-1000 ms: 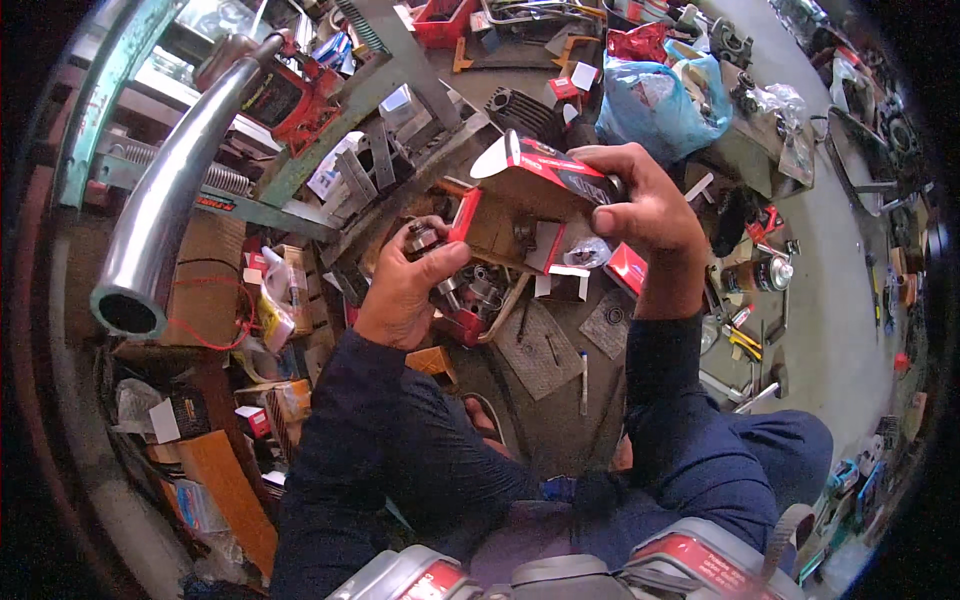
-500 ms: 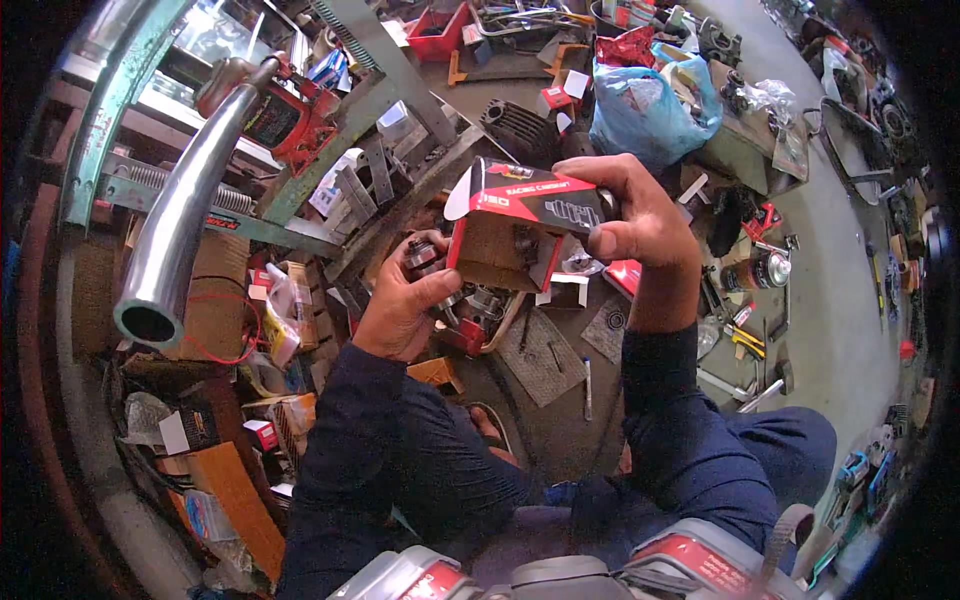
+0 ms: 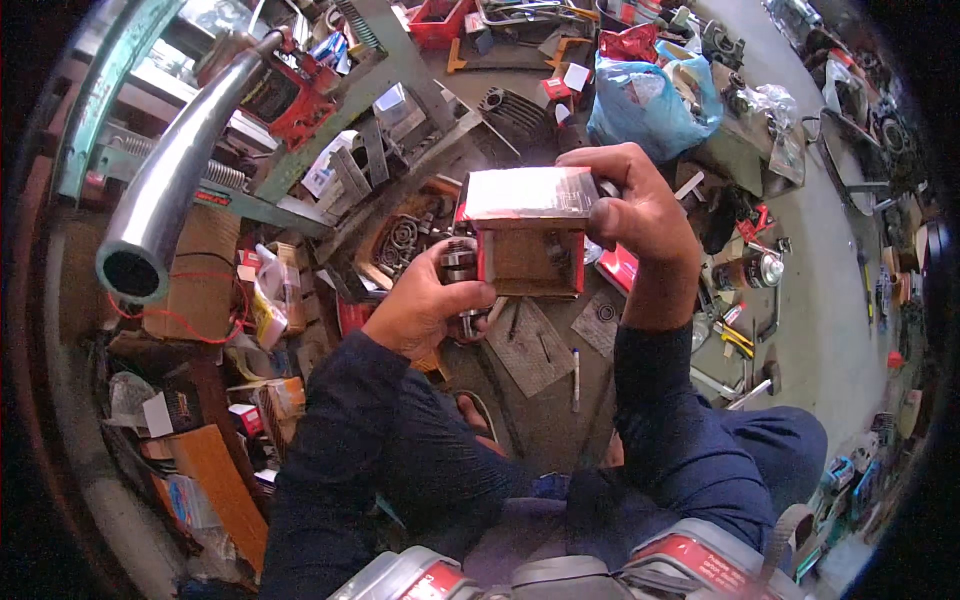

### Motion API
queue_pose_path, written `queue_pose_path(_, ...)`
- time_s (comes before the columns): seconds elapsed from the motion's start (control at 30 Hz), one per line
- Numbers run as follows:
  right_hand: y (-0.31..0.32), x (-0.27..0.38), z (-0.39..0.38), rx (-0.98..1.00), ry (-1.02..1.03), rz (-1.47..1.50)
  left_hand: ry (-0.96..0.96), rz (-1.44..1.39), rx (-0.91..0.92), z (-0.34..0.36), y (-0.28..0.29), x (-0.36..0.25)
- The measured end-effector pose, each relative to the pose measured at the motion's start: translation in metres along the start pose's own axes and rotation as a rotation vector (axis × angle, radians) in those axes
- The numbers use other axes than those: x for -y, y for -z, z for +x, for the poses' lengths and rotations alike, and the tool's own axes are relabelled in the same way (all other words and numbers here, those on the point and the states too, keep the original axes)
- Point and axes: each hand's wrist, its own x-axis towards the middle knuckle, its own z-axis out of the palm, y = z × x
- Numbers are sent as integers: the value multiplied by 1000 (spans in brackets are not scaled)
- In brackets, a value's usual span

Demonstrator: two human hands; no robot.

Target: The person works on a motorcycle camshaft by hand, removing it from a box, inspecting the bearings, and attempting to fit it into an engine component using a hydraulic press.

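Cluttered workshop: at left, a green metal frame (image 3: 105,98) and a shiny pipe (image 3: 180,185). At centre, the left hand (image 3: 425,305) grips a shiny metal part (image 3: 459,262) just beside an open box (image 3: 532,195), which the right hand (image 3: 640,210) grasps. Rightward, a blue plastic bag (image 3: 650,110) and grey floor (image 3: 825,330) strewn with tools (image 3: 738,341).

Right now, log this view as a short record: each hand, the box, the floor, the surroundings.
Left hand: holds a shiny metal shaft
Right hand: grips the cardboard box at its right end
Box position: open end facing the camera, glare on its upper face
Floor: pen right of a grey sheet
Beyond right hand: blue plastic bag
Upper left: shiny metal tube
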Motion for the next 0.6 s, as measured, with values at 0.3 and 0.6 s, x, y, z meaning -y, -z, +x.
queue_pose_path(0.3,-6,3,6,7,-113,-105,144,65,84,5,-18,18)
queue_pose_path(0.6,-7,-6,5,31,18,-99,-24,125,141,7,-11,23)
